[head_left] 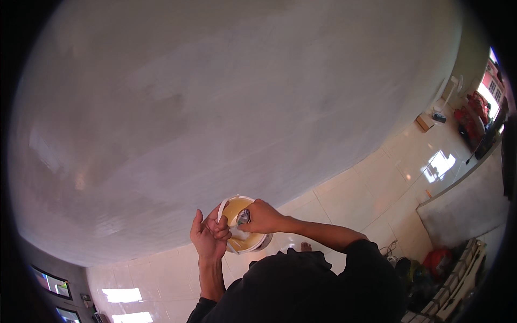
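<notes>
In front of my body is a white bucket (258, 245) with a yellowish liquid (235, 207) inside. My left hand (211, 235) is at its left side, fingers curled at the white handle (221, 209) and rim, thumb sticking up. Reaching over from the right, my right hand (263, 216) is closed on a small grey-and-green packet-like object (243, 217) above the liquid; its exact kind is too small to tell. A whitish patch (239, 233) shows in the liquid just below that object.
A large grey, patchy wall (231, 107) rises ahead, meeting a glossy tiled floor (344, 204). Far right are a cardboard box (424, 122) and red items (469, 121). A grey low partition (463, 202) and a red round object (437, 262) stand at lower right.
</notes>
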{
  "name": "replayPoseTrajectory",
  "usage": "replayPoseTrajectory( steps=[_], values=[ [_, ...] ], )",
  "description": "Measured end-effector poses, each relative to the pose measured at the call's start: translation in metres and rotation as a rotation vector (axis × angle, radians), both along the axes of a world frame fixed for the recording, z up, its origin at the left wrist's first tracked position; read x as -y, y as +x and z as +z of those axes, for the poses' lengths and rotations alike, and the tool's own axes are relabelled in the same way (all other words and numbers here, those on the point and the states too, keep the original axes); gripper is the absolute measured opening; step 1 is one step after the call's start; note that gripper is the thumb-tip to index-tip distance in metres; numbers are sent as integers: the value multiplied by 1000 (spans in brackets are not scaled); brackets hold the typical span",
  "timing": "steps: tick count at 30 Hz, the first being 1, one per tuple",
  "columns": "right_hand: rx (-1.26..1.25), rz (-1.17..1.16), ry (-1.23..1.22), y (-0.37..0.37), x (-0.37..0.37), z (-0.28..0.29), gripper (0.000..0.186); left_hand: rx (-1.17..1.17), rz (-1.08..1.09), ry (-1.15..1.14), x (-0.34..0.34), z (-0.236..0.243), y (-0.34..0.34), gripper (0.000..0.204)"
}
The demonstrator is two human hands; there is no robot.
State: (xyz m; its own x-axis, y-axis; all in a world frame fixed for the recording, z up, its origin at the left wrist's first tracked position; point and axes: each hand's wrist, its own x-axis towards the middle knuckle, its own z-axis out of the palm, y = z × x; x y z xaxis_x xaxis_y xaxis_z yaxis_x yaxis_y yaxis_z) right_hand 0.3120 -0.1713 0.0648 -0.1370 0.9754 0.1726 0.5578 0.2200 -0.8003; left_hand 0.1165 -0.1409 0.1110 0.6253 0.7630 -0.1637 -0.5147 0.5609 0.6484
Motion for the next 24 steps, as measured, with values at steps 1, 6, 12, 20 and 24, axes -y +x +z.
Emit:
replayPoseTrajectory(
  steps=[1,6,12,20,24],
  values=[
    [-129,36,-100,-2,1,5,27,-9,8,1,1,0,1,79],
    [-319,91,-325,1,4,27,27,-23,45,8,9,9,2,78],
    [158,-24,323,18,0,1,23,0,30,-7,13,14,6,78],
    [207,-25,354,17,19,20,22,63,46,18,23,21,-1,78],
    [116,-49,-45,19,21,51,21,20,88,-15,20,21,7,77]
  ],
)
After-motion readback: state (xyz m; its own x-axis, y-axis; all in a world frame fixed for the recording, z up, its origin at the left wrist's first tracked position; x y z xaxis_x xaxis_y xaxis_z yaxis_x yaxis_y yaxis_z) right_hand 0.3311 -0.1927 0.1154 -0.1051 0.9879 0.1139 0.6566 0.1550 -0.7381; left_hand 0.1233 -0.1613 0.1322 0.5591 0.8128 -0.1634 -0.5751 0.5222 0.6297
